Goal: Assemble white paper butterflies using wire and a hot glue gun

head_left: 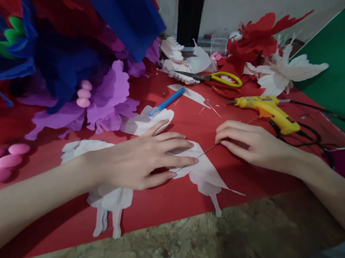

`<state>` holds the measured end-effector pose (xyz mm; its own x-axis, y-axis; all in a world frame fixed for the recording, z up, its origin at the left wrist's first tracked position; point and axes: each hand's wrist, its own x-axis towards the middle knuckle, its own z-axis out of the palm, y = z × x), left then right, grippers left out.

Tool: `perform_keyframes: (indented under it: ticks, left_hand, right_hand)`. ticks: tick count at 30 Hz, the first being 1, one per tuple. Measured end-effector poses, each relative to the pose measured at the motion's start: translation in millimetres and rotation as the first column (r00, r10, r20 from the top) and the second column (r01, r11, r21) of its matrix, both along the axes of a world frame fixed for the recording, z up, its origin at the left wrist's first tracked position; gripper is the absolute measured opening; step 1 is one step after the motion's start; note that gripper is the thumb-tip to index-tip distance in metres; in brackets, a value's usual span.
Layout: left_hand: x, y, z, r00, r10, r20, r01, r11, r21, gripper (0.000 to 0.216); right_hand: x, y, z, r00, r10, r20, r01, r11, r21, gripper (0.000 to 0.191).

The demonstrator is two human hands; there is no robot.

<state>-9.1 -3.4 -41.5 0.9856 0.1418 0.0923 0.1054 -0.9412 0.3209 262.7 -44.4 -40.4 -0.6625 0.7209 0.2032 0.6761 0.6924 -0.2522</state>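
Observation:
My left hand [145, 157] lies flat with fingers spread, pressing on a white butterfly-shaped cut-out [208, 175] on the red surface. A thin wire [206, 151] runs slantwise over this cut-out, and its lower end passes near my left fingertips. To the right, my right hand [251, 142] pinches the wire between thumb and fingers, just off the cut-out's edge. Under my left wrist and palm rests a stack of white cut-outs [115, 201], partly hidden. Another white cut-out [140, 123] lies beyond the left hand, with a blue pen [167, 102] over it.
A yellow glue gun [281, 115] with a black cord lies beyond my right hand. Yellow-handled scissors [226, 80] and loose wires [210, 106] are farther back. Purple paper shapes [110, 97] and pink ovals [9, 160] fill the left. Red [260, 39] and white butterflies [290, 67] stand back right.

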Motion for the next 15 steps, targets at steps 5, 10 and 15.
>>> perform_keyframes:
  ticks: [5, 10, 15]
  left_hand:
    - [-0.4, 0.1, -1.8, 1.000, -0.001, -0.002, 0.001, 1.000, 0.020, 0.039]
    - [0.3, 0.3, -3.2, 1.000, -0.002, -0.002, 0.002, 1.000, 0.025, 0.039]
    - [0.1, 0.0, -3.3, 1.000, -0.010, 0.001, 0.010, 1.000, 0.029, 0.039]
  right_hand:
    - [-8.2, -3.2, -1.9, 0.999, -0.013, -0.050, 0.012, 0.999, -0.035, 0.014]
    - [-15.9, -5.7, -3.4, 0.997, -0.024, -0.079, 0.023, 1.000, -0.015, 0.011]
    - [-18.3, -5.8, -5.5, 0.996, -0.036, -0.081, 0.034, 0.999, -0.034, 0.010]
